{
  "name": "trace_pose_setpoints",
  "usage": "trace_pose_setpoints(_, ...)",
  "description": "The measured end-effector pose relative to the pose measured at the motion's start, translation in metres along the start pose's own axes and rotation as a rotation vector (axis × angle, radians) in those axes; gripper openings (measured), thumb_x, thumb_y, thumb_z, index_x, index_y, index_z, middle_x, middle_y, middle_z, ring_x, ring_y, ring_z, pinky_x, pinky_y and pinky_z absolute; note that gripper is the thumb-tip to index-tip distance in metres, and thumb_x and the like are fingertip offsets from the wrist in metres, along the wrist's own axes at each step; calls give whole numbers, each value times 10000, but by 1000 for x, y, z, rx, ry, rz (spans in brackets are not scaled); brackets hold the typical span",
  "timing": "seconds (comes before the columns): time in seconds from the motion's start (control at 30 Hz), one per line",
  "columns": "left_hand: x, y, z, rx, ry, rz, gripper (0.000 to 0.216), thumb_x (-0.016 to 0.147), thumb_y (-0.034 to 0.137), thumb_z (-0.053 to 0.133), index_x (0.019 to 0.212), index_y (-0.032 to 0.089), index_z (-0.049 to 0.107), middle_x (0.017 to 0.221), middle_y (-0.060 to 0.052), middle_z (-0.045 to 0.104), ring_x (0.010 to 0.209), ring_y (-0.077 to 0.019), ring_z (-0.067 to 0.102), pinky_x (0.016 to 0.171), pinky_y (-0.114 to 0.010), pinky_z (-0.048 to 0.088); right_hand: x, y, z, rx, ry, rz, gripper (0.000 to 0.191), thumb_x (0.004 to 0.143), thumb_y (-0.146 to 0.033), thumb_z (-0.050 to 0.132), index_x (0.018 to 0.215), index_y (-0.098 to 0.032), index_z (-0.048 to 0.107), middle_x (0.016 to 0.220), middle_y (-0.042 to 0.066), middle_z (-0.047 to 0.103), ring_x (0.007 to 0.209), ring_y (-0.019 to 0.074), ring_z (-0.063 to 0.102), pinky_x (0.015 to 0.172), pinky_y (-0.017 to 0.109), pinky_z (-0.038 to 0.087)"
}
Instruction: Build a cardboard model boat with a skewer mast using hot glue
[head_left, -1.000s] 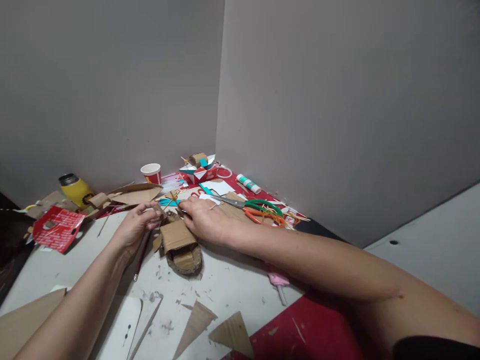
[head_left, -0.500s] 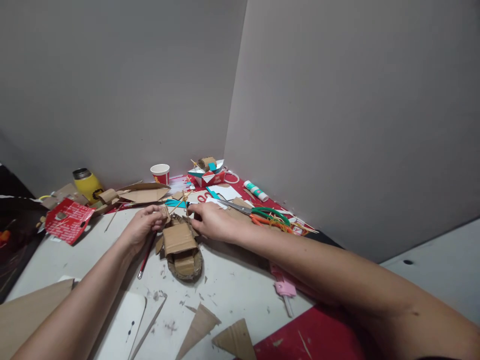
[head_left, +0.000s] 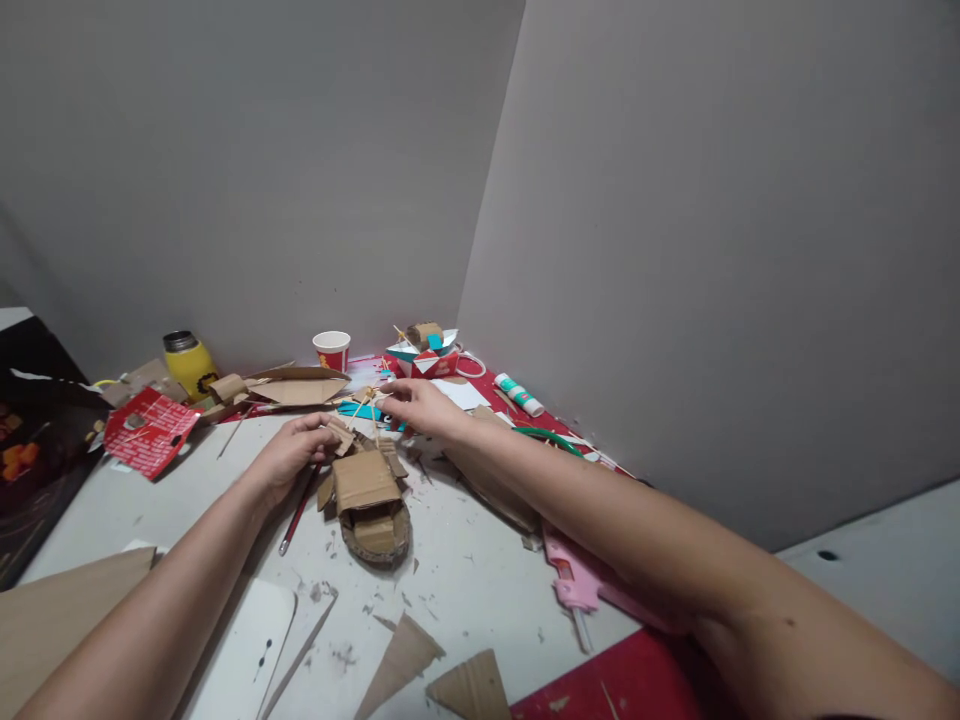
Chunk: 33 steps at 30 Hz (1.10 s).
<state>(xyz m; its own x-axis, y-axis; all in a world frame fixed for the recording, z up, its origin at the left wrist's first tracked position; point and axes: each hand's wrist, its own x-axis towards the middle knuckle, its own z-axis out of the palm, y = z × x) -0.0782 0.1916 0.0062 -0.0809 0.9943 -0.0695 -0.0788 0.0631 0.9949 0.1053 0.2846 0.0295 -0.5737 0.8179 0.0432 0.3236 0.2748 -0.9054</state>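
The cardboard model (head_left: 367,482) lies on the bench (head_left: 465,565). The left hand's (head_left: 295,452) fingers pinch a small cardboard piece (head_left: 342,437) beside it; the right hand's (head_left: 426,408) nearly meet by thin sticks (head_left: 361,408), grip unclear.

The person's bare left hand (head_left: 294,455) pinches a small brown cardboard flap (head_left: 342,436) beside a rounded brown cardboard model (head_left: 367,480); the bare right hand (head_left: 424,406) hovers right by thin, tan, joined sticks (head_left: 367,396).
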Motion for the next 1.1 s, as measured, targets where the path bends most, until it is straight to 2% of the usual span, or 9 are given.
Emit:
trace_pose_setpoints(0.1, -1, 0, -1, 16, -18, 8, 89, 629, 145, 656, 712, 142, 687, 665, -14, 617, 521, -81, 447, 472, -191, 319, 6, -1, 0, 122, -78, 14, 152, 870, -246, 587, 954, -132, 642, 848, 55, 686, 557, 80, 569, 405, 157, 440)
trace_pose_setpoints(0.27, -3, 0, 2, 60, 13, 34, 107, 626, 175, 653, 726, 147, 679, 675, -27, 640, 514, -93, 474, 482, -211, 340, 4, -4, 3, 256, -146, 13, 66, 834, -194, 616, 836, -139, 654, 742, 14, 683, 511, 61, 528, 409, 149, 431)
trace_pose_setpoints(0.47, -2, -1, 2, 214, 205, 147, 271, 628, 271, 687, 864, 161, 612, 639, 4, 623, 536, -125, 527, 541, -241, 383, -2, -6, 9, 308, -78, -20, 88, 796, -166, 639, 715, -134, 624, 685, 11, 682, 481, 57, 508, 377, 138, 401)
trace_pose_setpoints(0.6, -4, 4, 3, 412, 297, 263, 234, 660, 329, 683, 827, 180, 613, 738, -4, 637, 674, -166, 563, 635, -266, 407, -2, -4, 13, 317, -19, -38, 60, 789, -143, 615, 729, -133, 618, 689, 12, 684, 454, 52, 497, 353, 136, 381)
trace_pose_setpoints(0.83, -12, 10, 12, 720, 278, 300, 231, 628, 360, 733, 791, 216, 655, 797, -25, 679, 729, -224, 583, 649, -298, 391, -7, -4, 18, 312, 29, -52, 58, 753, -112, 600, 742, -161, 571, 656, -22, 673, 418, 55, 502, 337, 139, 353)
trace_pose_setpoints(1.1, -9, 6, 13, 782, 228, 274, 240, 670, 364, 676, 847, 203, 685, 845, -50, 719, 744, -233, 630, 650, -295, 436, -13, -16, 22, 293, -33, -51, 130, 771, -74, 580, 684, -169, 562, 651, -29, 668, 439, 64, 525, 391, 156, 394)
